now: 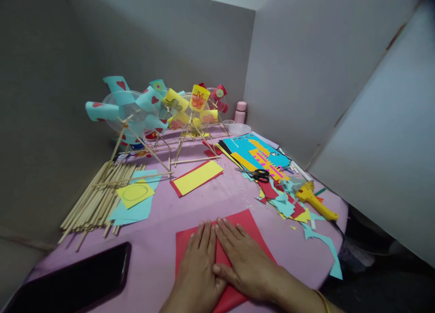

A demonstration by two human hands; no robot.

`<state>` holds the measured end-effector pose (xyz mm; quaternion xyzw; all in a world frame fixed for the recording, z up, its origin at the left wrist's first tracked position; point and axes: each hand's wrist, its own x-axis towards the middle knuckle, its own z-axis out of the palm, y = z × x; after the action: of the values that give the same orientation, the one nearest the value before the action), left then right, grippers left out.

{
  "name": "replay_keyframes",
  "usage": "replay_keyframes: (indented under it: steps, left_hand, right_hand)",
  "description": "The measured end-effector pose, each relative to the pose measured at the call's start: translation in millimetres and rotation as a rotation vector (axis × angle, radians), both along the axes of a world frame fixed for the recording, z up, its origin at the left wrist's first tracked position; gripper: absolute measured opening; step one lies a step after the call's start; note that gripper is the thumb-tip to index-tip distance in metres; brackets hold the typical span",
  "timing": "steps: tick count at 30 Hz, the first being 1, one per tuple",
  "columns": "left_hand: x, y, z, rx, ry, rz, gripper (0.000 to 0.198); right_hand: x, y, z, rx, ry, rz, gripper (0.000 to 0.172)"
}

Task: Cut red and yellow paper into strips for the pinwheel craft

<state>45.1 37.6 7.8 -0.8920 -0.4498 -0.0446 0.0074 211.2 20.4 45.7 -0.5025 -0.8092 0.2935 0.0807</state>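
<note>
A sheet of red paper lies on the pink tablecloth near the front. Both my hands rest flat on it, side by side, with fingertips pointing away from me and nearly meeting. My left hand covers the sheet's left half, fingers stretched out. My right hand lies over the middle and right, its fingers extended and its thumb reaching to the left hand. Much of the sheet's near part is hidden under the hands and wrists. Beyond it lies a yellow paper strip on top of a red one.
On the left are a phone, wooden sticks and blue and yellow paper. Paper pinwheels on stick stands fill the back. Scissors, paper scraps and a yellow glue gun lie right. Walls close the back and right.
</note>
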Motion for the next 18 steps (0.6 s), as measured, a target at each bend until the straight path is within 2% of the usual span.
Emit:
replay_keyframes:
  steps: [2, 6, 11, 18]
  left_hand:
    - [0, -2, 0.1, -0.007, 0.012, 0.004, 0.073]
    - [0, -5, 8.8, -0.129, 0.027, 0.034, 0.074]
    - [-3, -7, 15.1, -0.179, 0.003, 0.095, 0.088]
    - [-14, -13, 20.3, -0.222, 0.025, 0.093, 0.088]
  right_hand:
    - [1, -2, -2.4, 0.023, -0.001, -0.029, 0.077]
    - [6, -6, -8.2, 0.064, -0.056, -0.112, 0.078]
    - [15, -9, -12.4, 0.106, -0.214, -0.248, 0.073]
    - [16, -9, -14.5, 0.146, -0.238, -0.254, 0.072]
